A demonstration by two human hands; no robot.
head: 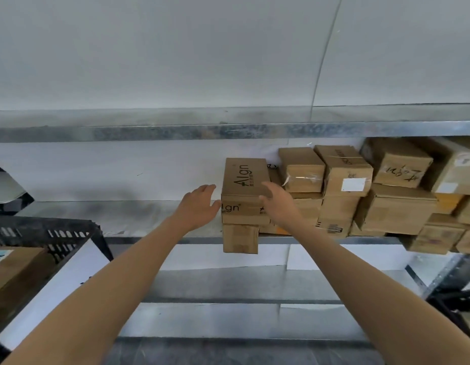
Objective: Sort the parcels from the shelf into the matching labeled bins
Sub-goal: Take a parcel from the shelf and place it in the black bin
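Shelf: open left, crowded right
Bare shelf (97, 214) lies left of the Algn box (244, 180); stacked cardboard parcels (386, 201) block its right.

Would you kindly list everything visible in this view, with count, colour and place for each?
Algn box: one, brown cardboard, left end of the parcel stack, between both hands.
Small box: one, brown, under the Algn box, overhanging the shelf edge.
Other parcels: roughly a dozen, brown cardboard, stacked on the right of the shelf.
Metal shelf: one, grey, several tiers across the view.
Crate: one, black, lower left, holding a cardboard box.
Left hand: open, beside the Algn box's left face.
Right hand: open, resting against its right front corner.
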